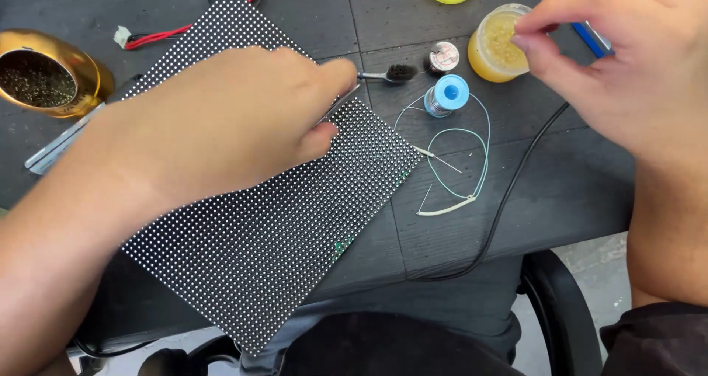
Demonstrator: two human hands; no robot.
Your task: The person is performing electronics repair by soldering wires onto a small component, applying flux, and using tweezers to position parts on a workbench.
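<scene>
On the dark desk (560, 192) lies a black dotted panel (280, 221), tilted across its near edge. Over the panel's upper half the left hand (228, 118) rests, its grip pinching a thin metal tool (341, 102) against the dots. Just beyond the panel's right corner sit a small black brush (394, 73) and a blue spool of wire (448, 95). Farther right of the panel, the right hand (612, 66) hovers over an open jar of yellow paste (498, 43), fingertips pressed together.

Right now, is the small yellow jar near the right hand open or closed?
Open. The jar has no lid; its yellowish contents show from above, and the right hand has fingertips at its rim.
</scene>
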